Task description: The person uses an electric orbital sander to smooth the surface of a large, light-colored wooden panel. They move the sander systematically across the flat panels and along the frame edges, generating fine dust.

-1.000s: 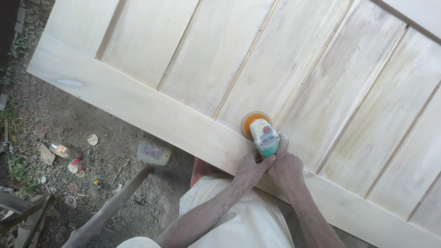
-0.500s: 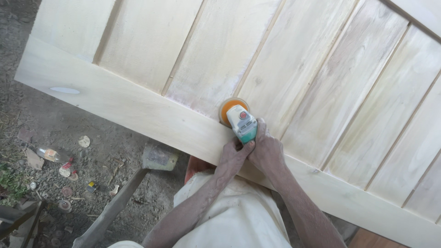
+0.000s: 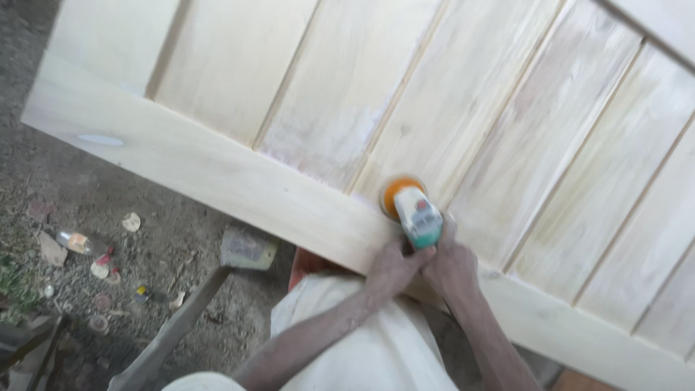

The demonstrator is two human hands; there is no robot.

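Both hands, the left hand (image 3: 391, 266) and the right hand (image 3: 450, 264), were closed in a grip around one sander (image 3: 416, 213), low and right of centre in the frame. It had a green and white body and an orange disc pressed on the pale wooden door (image 3: 347, 80). The disc sat where an upright plank met the wide bottom rail, near the door's lower edge. Planks stretched open above. Scraps littered the dirt ground (image 3: 108, 217) at lower left.

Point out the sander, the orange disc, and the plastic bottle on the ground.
sander (image 3: 418, 215), head view, on its green and white body.
orange disc (image 3: 394, 190), head view, on its exposed edge.
plastic bottle (image 3: 74, 242), head view, on its middle.
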